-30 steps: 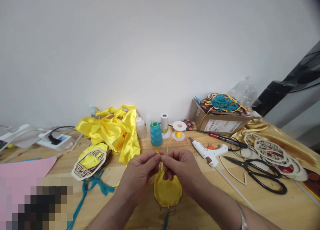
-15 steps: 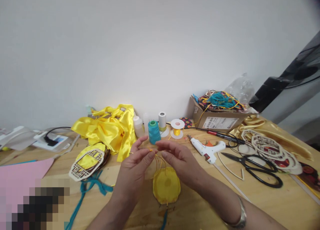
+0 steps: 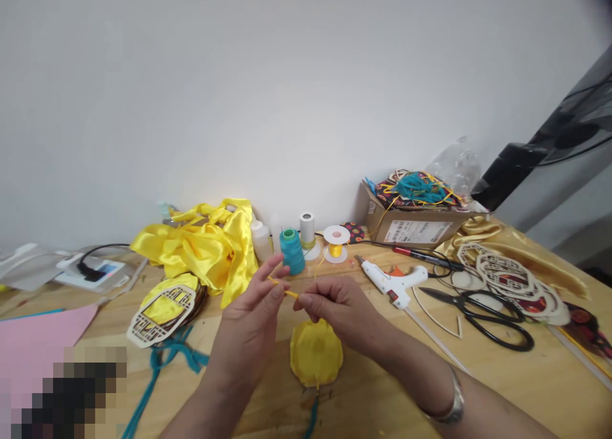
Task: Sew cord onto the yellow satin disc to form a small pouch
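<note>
A short stretch of yellow cord (image 3: 291, 294) runs between my two hands. My left hand (image 3: 253, 311) pinches it between thumb and forefinger, with the other fingers slightly raised. My right hand (image 3: 335, 305) grips the cord at fingertips and thumb, its other fingers curled in. Just below the hands, a round yellow fabric piece (image 3: 316, 356) lies on the table, with a teal tassel (image 3: 312, 417) at its lower edge. Behind my left fingers stands a cone of teal thread (image 3: 291, 253). A spool of yellow cord (image 3: 336, 248) stands farther back.
To the right lie a white glue gun (image 3: 396, 283), black scissors (image 3: 482, 311) and patterned wooden frames (image 3: 514, 283). A cardboard box (image 3: 415, 229) stands at the back right. Yellow satin (image 3: 205, 248) and stacked frames (image 3: 165, 311) are on the left, beside teal cord (image 3: 155, 372).
My right fingers have closed to a tighter pinch on the cord, and the cord now shows stretched between both hands. The view has shifted slightly.
</note>
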The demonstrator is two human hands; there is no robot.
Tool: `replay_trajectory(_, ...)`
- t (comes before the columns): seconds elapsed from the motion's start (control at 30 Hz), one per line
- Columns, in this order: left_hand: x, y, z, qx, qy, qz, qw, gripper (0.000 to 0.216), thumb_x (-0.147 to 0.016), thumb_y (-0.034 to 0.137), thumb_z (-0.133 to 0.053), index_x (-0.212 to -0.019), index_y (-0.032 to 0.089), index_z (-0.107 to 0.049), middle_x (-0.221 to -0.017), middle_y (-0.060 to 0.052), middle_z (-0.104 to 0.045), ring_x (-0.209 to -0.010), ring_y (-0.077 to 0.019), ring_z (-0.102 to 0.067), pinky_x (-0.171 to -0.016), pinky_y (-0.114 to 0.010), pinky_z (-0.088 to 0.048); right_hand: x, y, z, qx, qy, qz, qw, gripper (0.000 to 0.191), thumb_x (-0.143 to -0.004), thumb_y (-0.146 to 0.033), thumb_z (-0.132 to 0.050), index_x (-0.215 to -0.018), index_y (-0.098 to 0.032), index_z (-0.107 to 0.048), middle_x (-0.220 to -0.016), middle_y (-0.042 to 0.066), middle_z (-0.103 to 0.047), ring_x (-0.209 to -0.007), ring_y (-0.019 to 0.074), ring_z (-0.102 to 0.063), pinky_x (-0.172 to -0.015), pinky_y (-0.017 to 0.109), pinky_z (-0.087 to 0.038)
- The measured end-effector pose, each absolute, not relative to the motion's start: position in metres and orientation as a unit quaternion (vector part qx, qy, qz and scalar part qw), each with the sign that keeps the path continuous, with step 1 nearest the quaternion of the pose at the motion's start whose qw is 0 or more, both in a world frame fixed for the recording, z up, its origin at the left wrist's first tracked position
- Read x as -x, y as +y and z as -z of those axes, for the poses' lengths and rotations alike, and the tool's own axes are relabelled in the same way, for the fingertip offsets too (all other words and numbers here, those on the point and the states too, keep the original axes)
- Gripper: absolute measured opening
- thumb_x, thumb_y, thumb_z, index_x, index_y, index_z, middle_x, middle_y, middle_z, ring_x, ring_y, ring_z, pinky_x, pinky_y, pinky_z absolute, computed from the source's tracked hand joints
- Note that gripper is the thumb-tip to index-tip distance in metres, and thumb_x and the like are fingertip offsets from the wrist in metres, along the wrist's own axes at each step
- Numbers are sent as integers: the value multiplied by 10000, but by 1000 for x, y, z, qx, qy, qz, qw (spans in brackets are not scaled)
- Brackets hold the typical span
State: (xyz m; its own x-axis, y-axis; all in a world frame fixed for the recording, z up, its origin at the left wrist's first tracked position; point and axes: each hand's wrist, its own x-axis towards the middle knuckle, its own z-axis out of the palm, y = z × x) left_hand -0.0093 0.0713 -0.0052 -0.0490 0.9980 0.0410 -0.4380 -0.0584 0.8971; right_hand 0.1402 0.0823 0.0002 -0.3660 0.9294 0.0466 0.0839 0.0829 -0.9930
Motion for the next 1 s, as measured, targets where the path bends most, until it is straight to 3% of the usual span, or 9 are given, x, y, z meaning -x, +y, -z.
replay_trajectory(0.17, 16, 79, -6, -305, 314, -650, 621, 89, -755, 213, -656, -690, 171, -700, -1192, -61, -625, -1072, -248, -574, -907, -399, -481, -145, 91, -1, 435, -627, -521, 384, 182, -774, -246, -557, -705, -151, -696, -557, -27, -516, -534, 80, -427, -507, 199, -314)
replay_trajectory(0.27, 23, 84, -8, -275, 305, -662, 627, 70, -725, 227, -689, -690, 166, -688, -1015, -59, -710, -997, -249, -623, -869, -403, -515, -149, 96, 0, 448, -629, -506, 384, 184, -765, -249, -558, -693, -152, -696, -551, -24, -524, -528, 84, -424, -505, 205, -312)
replay_trajectory(0.43, 30, 88, -7, -259, 306, -681, 613, 89, -669, 216, -737, -688, 163, -668, -746, -14, -722, -773, -175, -671, -818, -352, -543, -154, 102, 1, 451, -637, -490, 387, 183, -762, -238, -552, -674, -152, -687, -546, -25, -523, -539, 89, -431, -520, 207, -319)
replay_trajectory(0.57, 26, 86, -10, -281, 296, -677, 612, 98, -679, 172, -726, -675, 159, -629, -605, 48, -620, -554, -67, -569, -736, -271, -548, -156, 103, 2, 447, -649, -476, 389, 198, -767, -242, -553, -627, -151, -659, -550, -29, -514, -548, 90, -432, -527, 207, -317)
replay_trajectory(0.67, 22, 83, -10, -298, 325, -664, 603, 101, -693, 159, -706, -666, 154, -609, -591, 51, -567, -499, -39, -469, -525, -145, -470, -157, 104, 3, 447, -665, -458, 385, 234, -764, -246, -564, -552, -156, -606, -522, -40, -476, -524, 87, -398, -510, 209, -298)
replay_trajectory(0.77, 19, 79, -5, -354, 398, -602, 595, 89, -720, 220, -680, -696, 159, -619, -630, 28, -580, -511, -50, -444, -438, -131, -357, -158, 103, 4, 448, -692, -423, 375, 232, -769, -233, -567, -552, -161, -601, -513, -43, -469, -525, 91, -403, -511, 210, -304)
replay_trajectory(0.9, 15, 77, 1, -495, 518, -453, 531, 128, -730, 302, -653, -753, 176, -654, -671, 11, -616, -501, -72, -438, -454, -172, -338, -158, 100, 3, 434, -767, -321, 347, 180, -797, -185, -549, -662, -169, -667, -575, -16, -565, -575, 110, -461, -557, 224, -331)
replay_trajectory(1.0, 13, 77, 1, -571, 542, -381, 485, 227, -691, 267, -676, -910, 209, -678, -789, -19, -682, -688, -158, -577, -595, -228, -426, -158, 97, 2, 392, -822, -262, 319, 187, -829, -156, -513, -762, -184, -686, -658, 7, -626, -631, 125, -506, -596, 233, -345)
